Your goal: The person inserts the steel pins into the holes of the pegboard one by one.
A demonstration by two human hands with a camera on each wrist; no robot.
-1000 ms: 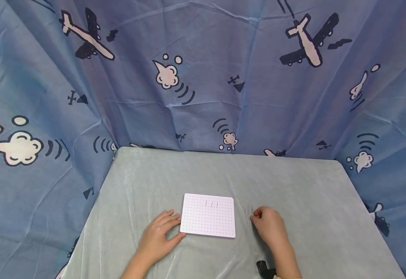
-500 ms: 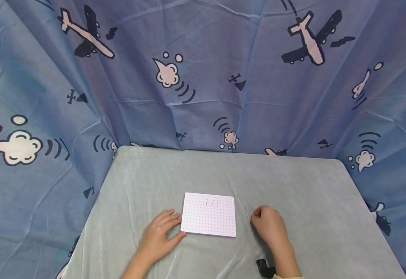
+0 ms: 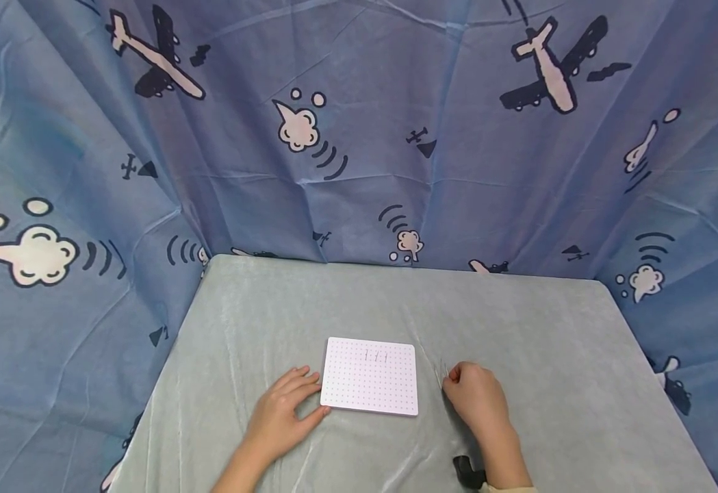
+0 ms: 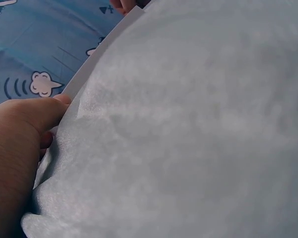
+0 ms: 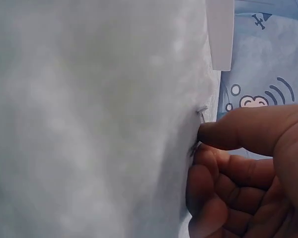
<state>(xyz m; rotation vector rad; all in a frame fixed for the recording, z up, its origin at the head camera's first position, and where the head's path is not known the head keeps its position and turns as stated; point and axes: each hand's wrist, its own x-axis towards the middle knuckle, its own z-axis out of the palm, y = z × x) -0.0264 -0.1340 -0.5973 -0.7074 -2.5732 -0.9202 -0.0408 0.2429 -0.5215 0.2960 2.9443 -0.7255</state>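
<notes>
A white pegboard with a grid of small holes lies on the cloth, and 3 thin dark pins show near its far edge. My left hand rests at the board's left side, fingers fairly straight and the thumb at the near corner; the left wrist view shows that thumb against the board's edge. To the right of the board, my right hand pinches at thin metal pins low on the cloth. In the right wrist view, a pin sticks out beside the thumb tip, its other part hidden.
Grey-green cloth covers the table, with some wrinkles. A blue curtain with printed airplanes hangs behind and at the sides. Below my right wrist sits a black device.
Both hands hold nearly the same places. The thin pins by my right fingertips shift slightly and sit closer together. The whole head view drifts a little.
</notes>
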